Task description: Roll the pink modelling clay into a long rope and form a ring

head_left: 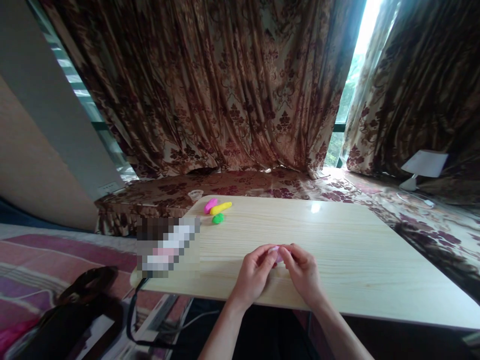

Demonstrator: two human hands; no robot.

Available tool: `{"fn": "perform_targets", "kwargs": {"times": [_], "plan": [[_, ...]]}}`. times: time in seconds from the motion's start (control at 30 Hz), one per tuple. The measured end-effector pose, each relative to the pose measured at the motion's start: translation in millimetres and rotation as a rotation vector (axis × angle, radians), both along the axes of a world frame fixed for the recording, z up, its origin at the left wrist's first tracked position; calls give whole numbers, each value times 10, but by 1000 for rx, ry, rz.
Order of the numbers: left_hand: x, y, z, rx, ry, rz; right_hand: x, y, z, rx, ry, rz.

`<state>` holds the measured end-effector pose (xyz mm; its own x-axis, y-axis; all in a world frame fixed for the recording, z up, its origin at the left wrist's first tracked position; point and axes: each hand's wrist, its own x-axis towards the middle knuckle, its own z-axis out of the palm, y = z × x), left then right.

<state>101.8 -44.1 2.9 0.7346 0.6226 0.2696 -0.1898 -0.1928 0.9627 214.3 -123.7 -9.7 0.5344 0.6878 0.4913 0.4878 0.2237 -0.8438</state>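
Note:
Just above the near part of the table, both my hands meet around a small pale pink piece of modelling clay [277, 256]. My left hand [254, 272] is closed, its thumb and fingers pinching the clay from the left. From the other side, the thumb and fingers of my right hand [304, 270] pinch the same piece. Fingers cover much of it, so its full shape is hidden. Farther off, near the table's back left corner, lie a magenta lump [210, 205], a yellow roll [221, 208] touching or close beside it, and a green lump [218, 218].
The pale wooden table [348, 250] extends to the right. A blurred-out item [168, 250] covers its left end, with a black strap [132, 310] hanging below. A clear plastic container [195, 195] is behind the back left corner. A white lamp [423, 164] stands at far right, before patterned curtains [240, 90].

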Motion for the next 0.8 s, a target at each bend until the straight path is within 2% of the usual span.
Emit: {"fn": "perform_targets", "kwargs": {"times": [0.2, 0.33, 0.47, 0.63, 0.8], "plan": [[2, 36, -75, 35, 13, 86, 39, 5, -17, -25, 102, -62], [-19, 60, -65, 38, 14, 137, 11, -12, -2, -26, 105, -4], [-32, 48, -19, 34, 12, 119, -24, -11, 1, -24, 93, 65], [2, 1, 15, 31, 13, 65, -7, 3, -15, -10, 99, 58], [11, 2, -9, 43, 21, 85, 7, -4, -5, -11, 107, 43]]}}
